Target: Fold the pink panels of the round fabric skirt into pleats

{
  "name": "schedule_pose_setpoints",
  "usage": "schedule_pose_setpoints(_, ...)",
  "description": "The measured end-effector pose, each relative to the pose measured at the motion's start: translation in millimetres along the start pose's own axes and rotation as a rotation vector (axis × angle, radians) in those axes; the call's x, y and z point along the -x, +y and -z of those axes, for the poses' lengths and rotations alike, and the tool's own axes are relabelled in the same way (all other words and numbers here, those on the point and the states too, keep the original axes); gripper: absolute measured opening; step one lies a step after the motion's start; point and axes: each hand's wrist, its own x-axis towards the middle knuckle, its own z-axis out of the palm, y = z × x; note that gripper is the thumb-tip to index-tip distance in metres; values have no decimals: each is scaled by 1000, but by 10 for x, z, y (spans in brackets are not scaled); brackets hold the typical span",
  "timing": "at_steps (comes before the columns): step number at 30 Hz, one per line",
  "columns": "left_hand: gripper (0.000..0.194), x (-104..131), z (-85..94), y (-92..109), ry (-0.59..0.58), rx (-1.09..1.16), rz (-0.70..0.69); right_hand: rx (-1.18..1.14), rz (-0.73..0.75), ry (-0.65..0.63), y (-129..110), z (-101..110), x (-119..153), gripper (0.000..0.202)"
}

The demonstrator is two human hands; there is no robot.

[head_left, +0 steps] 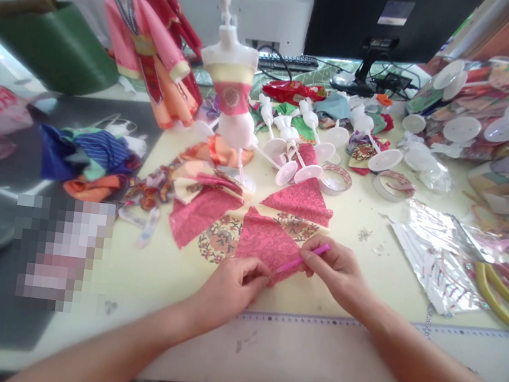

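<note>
A small skirt-like piece of panelled fabric [267, 238] lies spread on the table, its red patterned panels alternating with cream floral ones. At its lower edge my left hand [239, 284] is closed, thumb and fingers pinching the hem of the middle red panel. My right hand [335, 267] pinches a narrow bright pink strip [292, 265] against the same panel's right side. The strip runs slantwise along the hem, one end sticking out past my right thumb. Behind the fabric stands a white mini dress form [234, 130] wearing a cream and red band.
A ruler [313, 321] lies along the front of the table. Yellow-handled scissors [497, 298] and a silvery packet [439, 261] are at right. Tape rolls [393, 186] and several small white stands [308, 171] sit behind. Bundled cloth [102, 155] lies left, a monitor [384, 22] at back.
</note>
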Motion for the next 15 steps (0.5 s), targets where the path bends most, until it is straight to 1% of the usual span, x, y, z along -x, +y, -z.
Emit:
schedule_pose_setpoints(4, 17, 5, 32, 13, -19, 18, 6, -4, -5, -1, -1, 4, -3, 22)
schedule_pose_setpoints(10, 18, 22, 127, 8, -51, 167, 96, 3, -19, -53, 36, -10, 1, 22)
schedule_pose_setpoints(15, 17, 21, 180, 41, -53, 261, 101, -3, -22, -77, 58, -29, 5, 23)
